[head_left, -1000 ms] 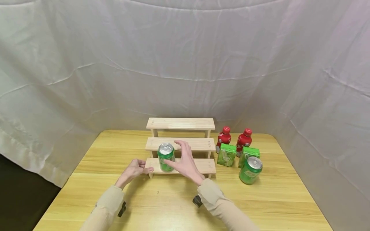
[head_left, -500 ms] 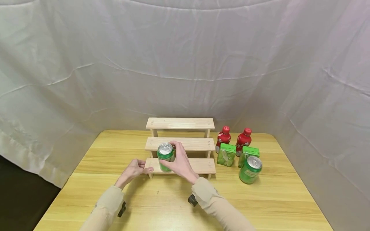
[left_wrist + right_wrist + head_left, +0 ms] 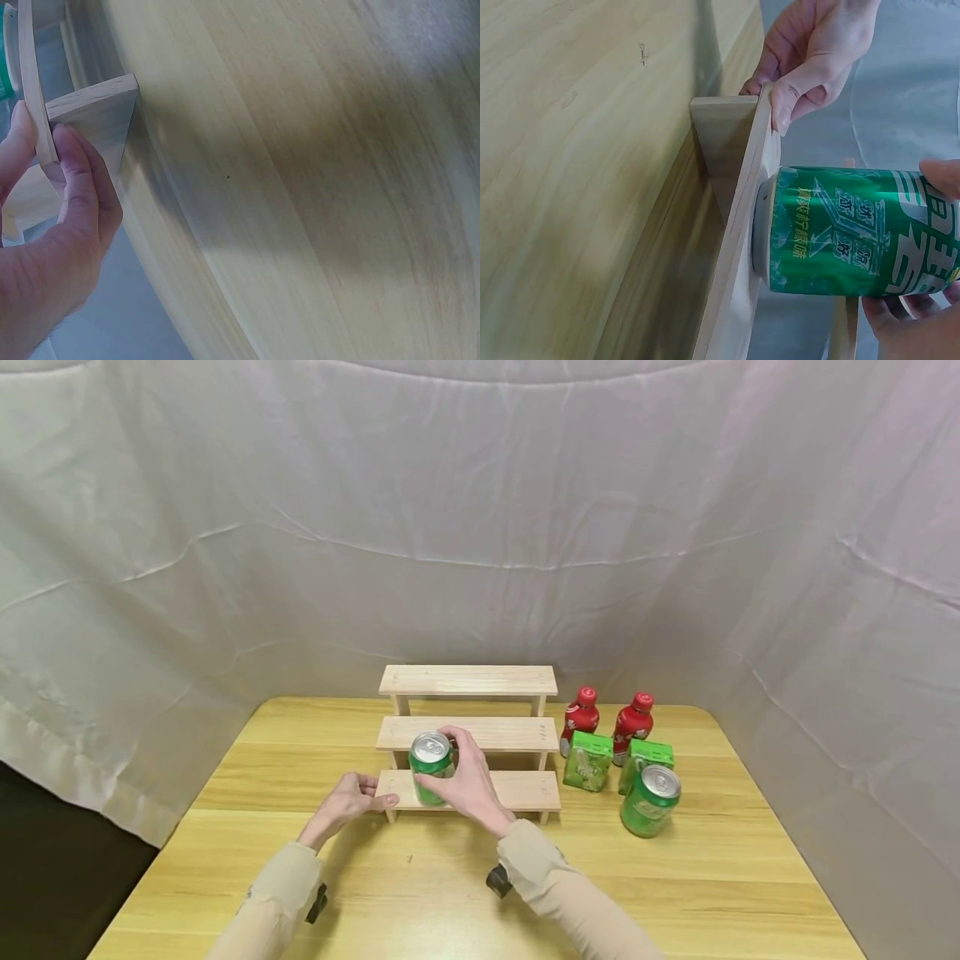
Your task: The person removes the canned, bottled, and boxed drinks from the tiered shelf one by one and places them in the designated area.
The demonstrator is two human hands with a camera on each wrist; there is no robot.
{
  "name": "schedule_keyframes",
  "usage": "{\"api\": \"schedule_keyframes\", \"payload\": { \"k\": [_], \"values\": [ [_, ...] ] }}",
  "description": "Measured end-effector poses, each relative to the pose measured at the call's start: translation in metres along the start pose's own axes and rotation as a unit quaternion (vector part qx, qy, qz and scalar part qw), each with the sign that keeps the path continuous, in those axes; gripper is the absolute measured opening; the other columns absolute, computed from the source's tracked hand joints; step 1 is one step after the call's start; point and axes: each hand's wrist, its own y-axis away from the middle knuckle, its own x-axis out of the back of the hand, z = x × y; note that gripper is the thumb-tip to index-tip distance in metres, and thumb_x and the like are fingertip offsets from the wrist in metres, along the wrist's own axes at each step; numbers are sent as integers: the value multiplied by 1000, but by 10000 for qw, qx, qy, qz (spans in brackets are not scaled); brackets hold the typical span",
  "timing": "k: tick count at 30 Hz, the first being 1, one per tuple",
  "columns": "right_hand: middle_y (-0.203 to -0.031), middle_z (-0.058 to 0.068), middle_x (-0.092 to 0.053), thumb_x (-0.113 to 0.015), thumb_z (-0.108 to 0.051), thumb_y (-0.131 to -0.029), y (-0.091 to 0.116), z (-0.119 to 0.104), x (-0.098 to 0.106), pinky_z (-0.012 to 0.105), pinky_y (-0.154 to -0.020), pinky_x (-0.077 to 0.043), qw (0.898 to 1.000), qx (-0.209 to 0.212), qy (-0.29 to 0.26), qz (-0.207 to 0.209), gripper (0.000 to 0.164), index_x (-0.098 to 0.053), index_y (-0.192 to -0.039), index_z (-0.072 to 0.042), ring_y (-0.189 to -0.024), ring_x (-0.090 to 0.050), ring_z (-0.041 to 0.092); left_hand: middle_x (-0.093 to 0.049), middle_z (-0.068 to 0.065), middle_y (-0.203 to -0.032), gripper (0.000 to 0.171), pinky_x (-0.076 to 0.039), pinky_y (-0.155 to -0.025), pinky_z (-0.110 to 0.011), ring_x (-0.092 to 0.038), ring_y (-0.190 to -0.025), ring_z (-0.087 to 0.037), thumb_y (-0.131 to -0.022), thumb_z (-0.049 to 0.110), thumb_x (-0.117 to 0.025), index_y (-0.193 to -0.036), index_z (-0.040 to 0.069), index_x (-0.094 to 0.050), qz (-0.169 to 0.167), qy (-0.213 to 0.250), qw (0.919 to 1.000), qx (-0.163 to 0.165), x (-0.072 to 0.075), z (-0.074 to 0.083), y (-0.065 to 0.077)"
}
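Note:
A green soda can [image 3: 432,764] stands upright on the lowest step of a three-step wooden shelf [image 3: 517,791]. My right hand [image 3: 474,789] grips the can from the right, thumb at the front and fingers behind. In the right wrist view the base of the can [image 3: 840,232] touches the board. My left hand [image 3: 347,803] pinches the left end of that lowest step. Its thumb lies on top and its fingers [image 3: 79,169] underneath, as the left wrist view shows.
Right of the shelf stand two red bottles [image 3: 581,718] at the back. Two green drink cartons [image 3: 588,762] stand in front of them, and a second green can [image 3: 649,806] is nearest. Grey cloth [image 3: 480,552] hangs behind and beside the wooden table [image 3: 420,902].
My right hand has moved left onto the can and its fingers have closed round it. The left hand stays on the step, and the can has barely shifted.

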Motion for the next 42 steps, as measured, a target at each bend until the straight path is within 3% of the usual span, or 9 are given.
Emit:
{"api": "schedule_keyframes", "payload": {
  "k": [9, 23, 30, 35, 42],
  "values": [
    [-127, 14, -61, -87, -15, -76, 9, 3, 15, 45, -98, -53, 9996, -128, -103, 228, 71, -49, -135, -7, -116, -60, 29, -69, -19, -98, 48, -58, -84, -40, -65, -87, -22, -88, 14, -76, -118, -18, -56, 28, -14, 10000, -15, 0, 0, 0],
    [-124, 11, -65, -89, -11, -71, 26, 12, 58, 37, -94, -51, 9946, -507, -177, 887, 70, -54, -132, -9, -112, -62, 26, -67, -20, -101, 50, -57, -88, -43, -64, -88, -22, -89, 14, -75, -120, -18, -54, -54, 51, 9999, -102, 2, -3, 0],
    [-124, 17, -65, -89, -5, -69, 35, 18, 82, 42, -98, -50, 9885, -544, -306, 1380, 71, -55, -132, -5, -113, -63, 32, -66, -19, -99, 49, -56, -86, -41, -62, -87, -21, -88, 15, -76, -119, -18, -55, 24, 4, 10000, -47, 1, -3, -1],
    [-128, 19, -63, -88, 0, -69, 44, 27, 99, 47, -109, -47, 9811, -662, -458, 1758, 73, -53, -133, -1, -119, -60, 33, -66, -20, -100, 50, -56, -86, -40, -62, -89, -22, -88, 15, -77, -119, -17, -56, 79, -39, 10000, -5, 1, -2, -1],
    [-129, 18, -62, -87, 0, -71, 56, 38, 122, 29, -107, -43, 9690, -926, -357, 2262, 71, -53, -133, 0, -120, -57, 27, -67, -22, -102, 50, -57, -87, -42, -63, -90, -23, -88, 15, -77, -119, -18, -55, 49, -11, 10000, -33, 1, -2, 0]
  ]
}}
